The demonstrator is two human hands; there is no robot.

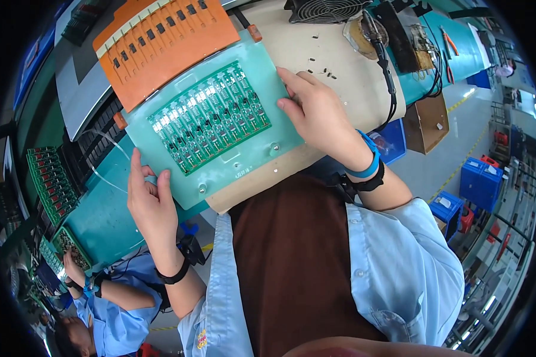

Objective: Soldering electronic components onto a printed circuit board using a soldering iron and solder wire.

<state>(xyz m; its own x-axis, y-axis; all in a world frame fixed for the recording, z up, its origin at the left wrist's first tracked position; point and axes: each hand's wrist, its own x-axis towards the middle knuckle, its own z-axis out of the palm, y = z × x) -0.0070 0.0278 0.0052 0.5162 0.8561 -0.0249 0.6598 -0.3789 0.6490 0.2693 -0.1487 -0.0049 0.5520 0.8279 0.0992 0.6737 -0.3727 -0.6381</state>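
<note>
A pale green fixture plate (232, 166) lies tilted before me, a panel of green circuit boards (208, 119) set in its middle. Small dark parts stand in rows on the panel. An orange hinged lid (167, 41) is folded back at the plate's far edge, with several black components along its slots. My left hand (152, 202) holds the plate's near left edge, thumb against the rim; some fingertips are hidden. On the right edge, my right hand (318, 113) grips the plate between thumb and fingers.
A soldering iron (375, 35) rests in its stand at the back right, beside a black fan (324, 9). Loose black components (327, 74) dot the tan mat (363, 89). Orange-handled pliers (449, 43) lie farther right. At lower left, a co-worker's hand (73, 269) reaches a parts tray (71, 245).
</note>
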